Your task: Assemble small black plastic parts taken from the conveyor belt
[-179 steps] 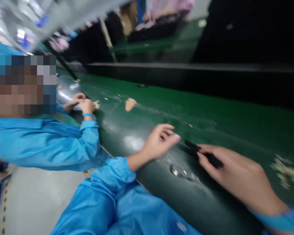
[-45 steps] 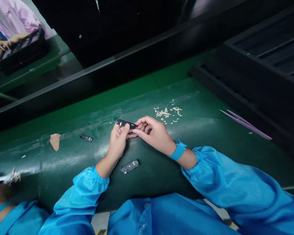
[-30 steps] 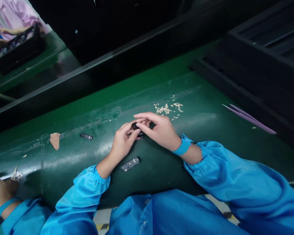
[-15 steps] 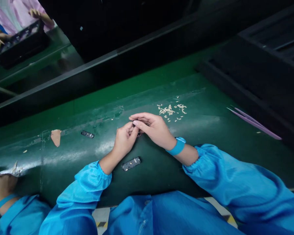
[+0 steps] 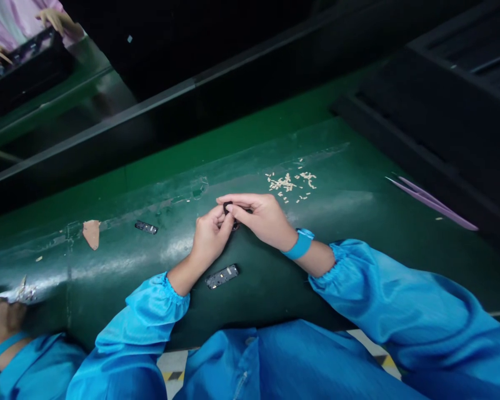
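Note:
My left hand [image 5: 208, 238] and my right hand [image 5: 261, 218] meet over the green belt [image 5: 358, 222]. Both pinch one small black part [image 5: 228, 209], mostly hidden by my fingers. A second black part with small gold contacts [image 5: 221, 276] lies flat on the belt just below my hands, beside my left wrist. A third small black part [image 5: 145, 227] lies further left. I wear blue sleeves and a blue wristband [image 5: 299, 244] on the right wrist.
A pile of pale scraps [image 5: 289, 181] lies beyond my right hand. Purple tweezers [image 5: 431, 202] rest at the right by black trays [image 5: 441, 94]. A tan scrap [image 5: 91, 233] sits left. A co-worker's hand [image 5: 0, 325] shows at the lower left; another person's hands [image 5: 52, 19] far left.
The long black part, held level between my hands 1.5 s ago, has been turned end-on and is now nearly hidden in my fingertips. My hands stayed in about the same place.

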`<state>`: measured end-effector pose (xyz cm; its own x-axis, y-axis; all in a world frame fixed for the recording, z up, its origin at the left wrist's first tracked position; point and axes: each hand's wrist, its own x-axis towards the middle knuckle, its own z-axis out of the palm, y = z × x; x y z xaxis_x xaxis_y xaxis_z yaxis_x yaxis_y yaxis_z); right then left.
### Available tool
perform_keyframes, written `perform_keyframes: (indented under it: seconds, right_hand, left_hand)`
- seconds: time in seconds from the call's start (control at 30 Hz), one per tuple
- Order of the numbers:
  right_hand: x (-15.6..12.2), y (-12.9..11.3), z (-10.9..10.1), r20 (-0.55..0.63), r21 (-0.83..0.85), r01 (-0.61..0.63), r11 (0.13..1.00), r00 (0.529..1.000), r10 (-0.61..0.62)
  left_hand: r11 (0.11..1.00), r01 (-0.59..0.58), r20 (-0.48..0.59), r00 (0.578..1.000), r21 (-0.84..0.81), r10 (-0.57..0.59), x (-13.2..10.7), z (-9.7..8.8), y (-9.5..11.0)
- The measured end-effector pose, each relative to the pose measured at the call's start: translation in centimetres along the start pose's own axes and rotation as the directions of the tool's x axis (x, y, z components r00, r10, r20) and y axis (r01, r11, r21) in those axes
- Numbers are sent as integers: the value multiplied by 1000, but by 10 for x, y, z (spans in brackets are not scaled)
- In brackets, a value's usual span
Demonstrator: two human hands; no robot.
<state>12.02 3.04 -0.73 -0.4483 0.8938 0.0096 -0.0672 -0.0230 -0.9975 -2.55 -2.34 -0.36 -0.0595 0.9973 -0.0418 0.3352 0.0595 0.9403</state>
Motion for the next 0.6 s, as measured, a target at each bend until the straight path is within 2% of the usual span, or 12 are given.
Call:
perform_keyframes:
  seconds: [0.27,0.4,0.5,0.6]
  right_hand:
    - [-1,-1,-1,0,-53,21,998,1000,-21]
    - [-3,0,1,-13,-52,16,998,1000,-17]
    - [-7,-1,6,-72,-122,51,991,996,-60]
    - [-9,-3,7,-119,-177,76,981,988,-98]
  left_hand:
    - [999,-10,-9,1000,40,10,-2,0,0]
    - [990,-41,-11,999,136,43,-3,1,-2]
    - [969,-101,-34,993,226,112,-4,1,-2]
    - [973,-115,-29,992,199,123,-2,0,-1]
